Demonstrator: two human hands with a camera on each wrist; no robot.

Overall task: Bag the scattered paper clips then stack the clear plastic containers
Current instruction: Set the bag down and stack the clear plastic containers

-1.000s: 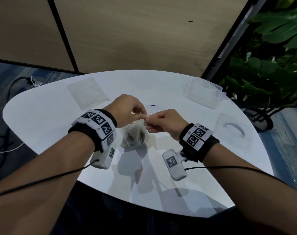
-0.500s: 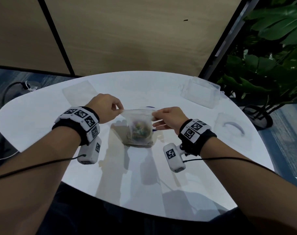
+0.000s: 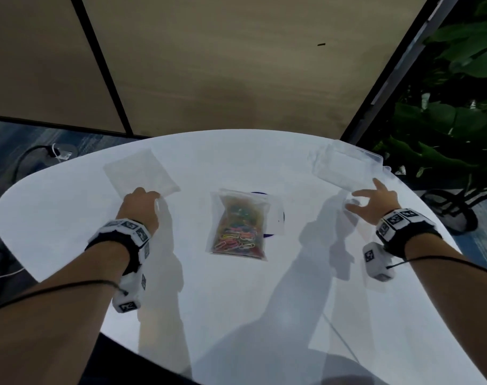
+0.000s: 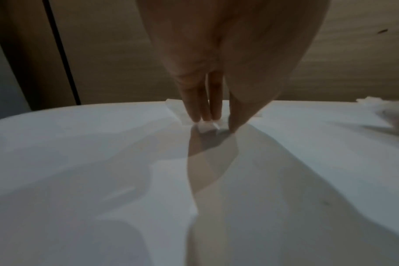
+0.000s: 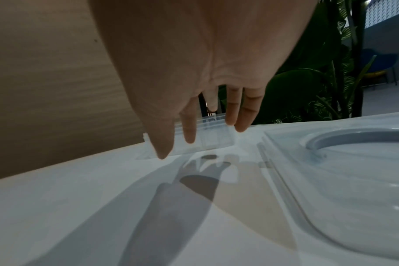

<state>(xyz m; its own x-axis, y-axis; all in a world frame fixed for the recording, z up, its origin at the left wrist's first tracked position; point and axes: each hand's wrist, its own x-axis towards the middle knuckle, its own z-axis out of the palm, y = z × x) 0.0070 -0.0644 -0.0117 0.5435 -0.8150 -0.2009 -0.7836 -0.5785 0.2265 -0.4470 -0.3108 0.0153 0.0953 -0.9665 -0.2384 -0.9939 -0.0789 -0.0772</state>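
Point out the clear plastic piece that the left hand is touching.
It is the flat clear piece at the table's far left; the left hand has its fingertips on its near edge. The deeper clear container sits far right, ahead of the right hand.

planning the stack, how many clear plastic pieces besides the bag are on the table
3: flat lid far left under left hand; box far right; handled lid near right, partly hidden by right hand.

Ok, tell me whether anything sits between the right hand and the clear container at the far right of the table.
Nothing visible does. The right hand is open, fingers spread just short of the clear container, with only bare white table between them. The bag of paper clips lies off to the side at the table's middle, out of that path.
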